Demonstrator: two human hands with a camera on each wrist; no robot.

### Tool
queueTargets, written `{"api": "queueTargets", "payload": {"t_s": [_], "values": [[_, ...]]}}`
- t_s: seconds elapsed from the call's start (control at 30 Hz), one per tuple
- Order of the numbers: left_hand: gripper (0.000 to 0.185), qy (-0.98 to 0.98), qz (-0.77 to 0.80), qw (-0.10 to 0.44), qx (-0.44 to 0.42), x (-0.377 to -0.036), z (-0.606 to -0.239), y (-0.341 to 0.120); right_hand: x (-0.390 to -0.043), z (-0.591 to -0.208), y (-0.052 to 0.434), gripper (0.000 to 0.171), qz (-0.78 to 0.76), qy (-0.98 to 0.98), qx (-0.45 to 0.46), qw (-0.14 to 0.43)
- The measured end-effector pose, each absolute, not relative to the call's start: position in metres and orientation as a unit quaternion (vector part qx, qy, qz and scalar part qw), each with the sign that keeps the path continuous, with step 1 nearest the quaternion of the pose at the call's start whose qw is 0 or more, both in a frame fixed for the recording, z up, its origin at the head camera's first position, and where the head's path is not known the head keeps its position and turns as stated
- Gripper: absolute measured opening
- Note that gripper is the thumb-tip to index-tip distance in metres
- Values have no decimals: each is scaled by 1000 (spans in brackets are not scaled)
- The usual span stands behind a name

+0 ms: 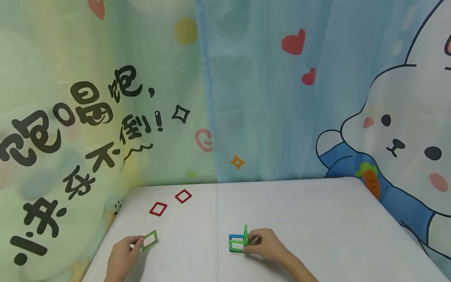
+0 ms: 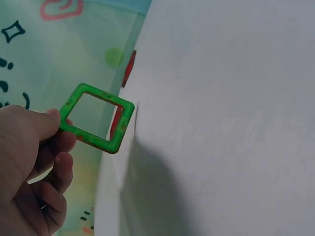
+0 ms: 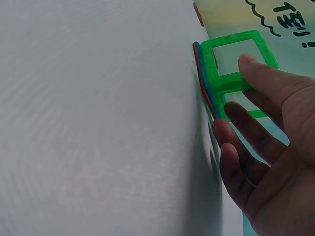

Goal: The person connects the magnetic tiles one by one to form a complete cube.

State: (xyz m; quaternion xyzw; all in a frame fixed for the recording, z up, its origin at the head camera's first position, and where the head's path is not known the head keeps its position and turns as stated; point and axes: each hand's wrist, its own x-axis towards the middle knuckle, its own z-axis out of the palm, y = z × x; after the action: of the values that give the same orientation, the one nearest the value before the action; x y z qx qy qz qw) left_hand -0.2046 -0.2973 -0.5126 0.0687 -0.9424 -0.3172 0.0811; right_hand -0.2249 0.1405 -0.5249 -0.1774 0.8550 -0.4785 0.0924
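Note:
My left hand (image 1: pixel 121 256) pinches a green square magnetic tile (image 2: pixel 91 139), an open frame, by one corner between thumb and fingers. The tile is tilted above the white table. On the right, my right hand (image 1: pixel 266 246) grips a small group of joined tiles with thumb and fingers. Within it, one green tile (image 1: pixel 246 234) stands upright, nearly edge-on in the head view. Beside its foot lie a green tile (image 1: pixel 235 251) and a blue tile (image 1: pixel 235 235). In the right wrist view, a red edge (image 3: pixel 199 73) runs alongside the blue edge (image 3: pixel 204 78).
Two red square frames lie on the table further back on the left, a nearer one (image 1: pixel 163 210) and a farther one (image 1: pixel 187 199). The white tabletop (image 1: pixel 317 219) meets a printed curtain (image 1: pixel 260 117) behind and at the left side.

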Motion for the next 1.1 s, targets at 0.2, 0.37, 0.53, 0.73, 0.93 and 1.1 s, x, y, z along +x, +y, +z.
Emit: {"api": "queueTargets", "payload": {"t_s": [0.2,0.37,0.53,0.73,0.93,1.1], "values": [[17,-943,-314,99,51,-217,-515,-280,-229,-517,145,19,-482,851,-189,85],[17,-941,-315,118,43,-230,-515,-261,-233,-511,152,19,-474,854,-198,86],[17,-934,-336,119,-17,-249,-513,-226,-228,-509,162,18,-467,861,-186,75],[13,-930,-340,129,-58,-255,-512,-200,-226,-514,155,21,-475,855,-184,91],[14,-924,-359,107,-81,-257,-513,-180,-222,-517,148,20,-481,853,-175,103],[14,-923,-361,98,-89,-256,-516,-171,-220,-522,137,17,-491,846,-174,110]]}}
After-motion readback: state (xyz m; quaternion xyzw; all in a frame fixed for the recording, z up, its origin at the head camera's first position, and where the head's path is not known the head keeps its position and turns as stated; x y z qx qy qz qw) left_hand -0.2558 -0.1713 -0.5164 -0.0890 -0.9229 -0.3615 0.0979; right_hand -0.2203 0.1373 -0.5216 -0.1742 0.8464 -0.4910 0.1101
